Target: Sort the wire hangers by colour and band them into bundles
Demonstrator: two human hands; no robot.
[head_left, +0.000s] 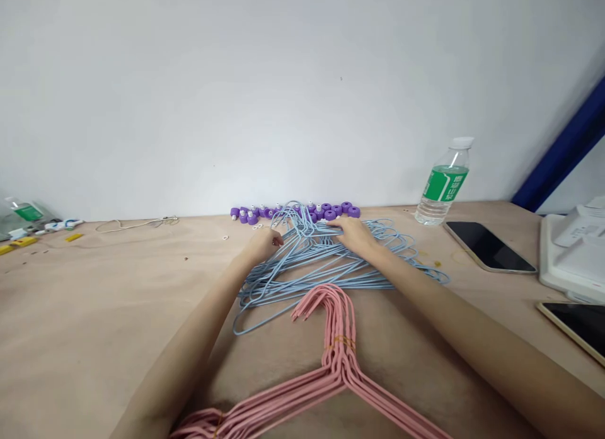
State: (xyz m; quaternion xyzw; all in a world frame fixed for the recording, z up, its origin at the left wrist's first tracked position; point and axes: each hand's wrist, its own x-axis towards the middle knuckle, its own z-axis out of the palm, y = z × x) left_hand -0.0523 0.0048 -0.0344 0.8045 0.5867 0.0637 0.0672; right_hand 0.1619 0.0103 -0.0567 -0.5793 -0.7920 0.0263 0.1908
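Note:
A loose pile of light-blue wire hangers (326,262) lies on the tan table (94,313) ahead of me. My left hand (265,244) rests on the pile's left side with fingers curled round a blue wire. My right hand (352,233) lies on the pile's top, fingers pressed down on the blue wires near the hooks. A bundle of pink wire hangers (338,357), tied with a yellow band, lies close to me between my forearms. A row of purple round pieces (331,211) lines the wall just beyond the hands.
A water bottle with a green label (444,184) stands at the right rear. Two dark phones (489,245) (576,325) and a white device (574,250) lie on the right. Small yellow and white items (28,234) and a cord (137,223) sit at the far left.

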